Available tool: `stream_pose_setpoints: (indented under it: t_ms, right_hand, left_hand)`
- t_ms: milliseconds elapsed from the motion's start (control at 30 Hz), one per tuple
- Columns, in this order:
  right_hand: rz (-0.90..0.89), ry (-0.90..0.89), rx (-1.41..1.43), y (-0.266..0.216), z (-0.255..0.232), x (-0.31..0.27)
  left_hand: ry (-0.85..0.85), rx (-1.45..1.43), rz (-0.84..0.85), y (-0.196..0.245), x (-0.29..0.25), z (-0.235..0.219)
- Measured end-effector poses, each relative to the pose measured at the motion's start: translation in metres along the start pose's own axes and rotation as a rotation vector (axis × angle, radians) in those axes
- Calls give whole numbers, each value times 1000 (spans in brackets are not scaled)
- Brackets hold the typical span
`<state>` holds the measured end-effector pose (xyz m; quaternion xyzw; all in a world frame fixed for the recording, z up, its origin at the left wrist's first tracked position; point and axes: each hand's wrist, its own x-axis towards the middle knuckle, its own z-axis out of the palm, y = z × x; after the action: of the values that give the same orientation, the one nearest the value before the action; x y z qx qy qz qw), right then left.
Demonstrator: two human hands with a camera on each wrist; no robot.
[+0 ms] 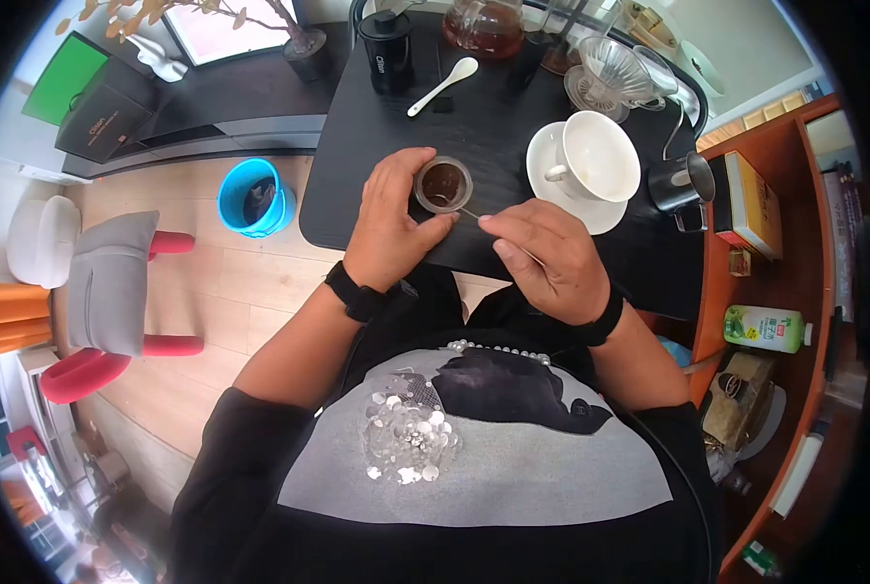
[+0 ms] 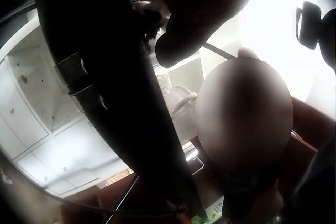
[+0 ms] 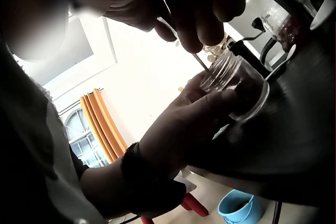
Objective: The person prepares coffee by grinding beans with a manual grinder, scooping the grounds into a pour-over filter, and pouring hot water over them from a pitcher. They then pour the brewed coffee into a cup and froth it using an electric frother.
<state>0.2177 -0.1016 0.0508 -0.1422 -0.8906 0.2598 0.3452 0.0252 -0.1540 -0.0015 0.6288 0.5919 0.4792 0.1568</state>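
A small glass jar with dark brown contents stands near the black table's front edge. My left hand grips it from the left, fingers and thumb around its side. Between the fingers and thumb of my right hand is a thin metal handle, which slants down into the jar. In the right wrist view the jar shows its threaded open rim, with my left hand around it and the thin handle at its mouth. The left wrist view is dark and shows the handle beside a hand.
To the right of the jar is a white cup on a saucer, then a metal pitcher. Behind lie a white spoon, a black canister, a glass teapot and a glass dripper. A blue bucket stands on the floor.
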Motion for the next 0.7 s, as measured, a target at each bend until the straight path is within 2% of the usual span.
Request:
stream_pose_setpoints:
  t_ms: [233, 467, 700]
  right_hand:
    - [-39, 43, -136, 7, 7, 5]
    - [-25, -54, 5, 5, -2, 0]
    - [-31, 56, -126, 8, 6, 6]
  left_hand:
    - [-17, 24, 21, 0, 0, 1]
    - [-2, -7, 2, 0, -1, 1]
    - [-17, -3, -9, -1, -1, 2]
